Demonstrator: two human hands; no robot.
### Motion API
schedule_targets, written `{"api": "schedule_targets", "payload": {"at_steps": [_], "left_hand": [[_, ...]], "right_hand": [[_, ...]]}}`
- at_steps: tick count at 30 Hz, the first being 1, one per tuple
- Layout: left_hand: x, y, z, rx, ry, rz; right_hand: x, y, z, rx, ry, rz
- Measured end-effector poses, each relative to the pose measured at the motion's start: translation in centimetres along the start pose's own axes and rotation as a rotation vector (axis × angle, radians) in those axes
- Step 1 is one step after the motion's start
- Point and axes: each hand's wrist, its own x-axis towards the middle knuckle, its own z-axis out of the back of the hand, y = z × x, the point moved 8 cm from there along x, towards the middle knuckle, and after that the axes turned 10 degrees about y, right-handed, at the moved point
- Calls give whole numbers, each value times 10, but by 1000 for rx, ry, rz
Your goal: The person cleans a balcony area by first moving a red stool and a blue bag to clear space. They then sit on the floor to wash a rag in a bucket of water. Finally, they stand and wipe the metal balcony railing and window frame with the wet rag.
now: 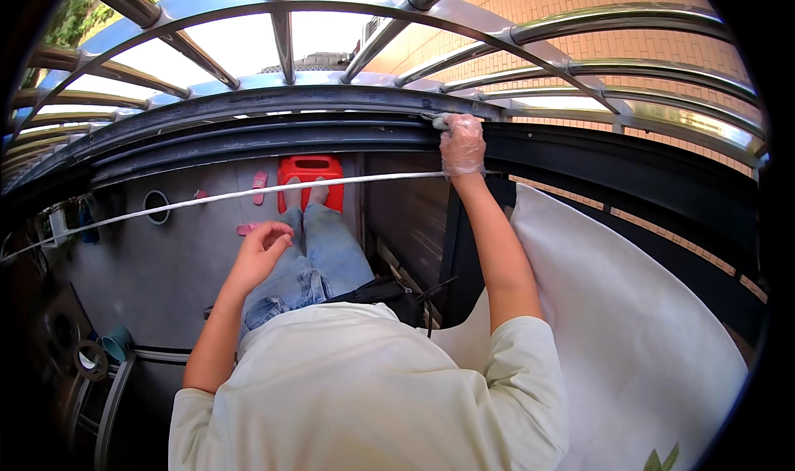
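Observation:
My right hand (463, 144), in a clear plastic glove, is closed on a small greyish-white cloth (436, 121). It presses down at the dark metal window track (331, 129), near where the track meets the frame on the right. Most of the cloth is hidden under the fingers. My left hand (263, 254) is bare and hangs in front of my legs. Its fingers are loosely curled toward the thumb, with nothing seen in them. A white rope (248, 193) stretches across below the track, passing close to my right wrist.
Shiny metal guard bars (281, 44) arch beyond the track. My bare feet stand on a red plastic stool (331, 169). Pink slippers (260, 188) lie on the grey floor (166, 264). A white sheet-like panel (621, 322) fills the right side.

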Motion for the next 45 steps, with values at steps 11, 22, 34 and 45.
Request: {"api": "schedule_targets", "payload": {"at_steps": [11,22,34,45], "left_hand": [[-6,12,7,-24,-16,-30],[-4,8,13,-13,-34,-22],[5,-4,-6,42,25,13],[-12,14,16,16,-122,-73]], "right_hand": [[6,-40,-17,-186,329,4],[3,-37,-32,-108,239,-57],[5,-16,-25,-109,178,-20],[4,2,-36,-110,148,-108]]}}
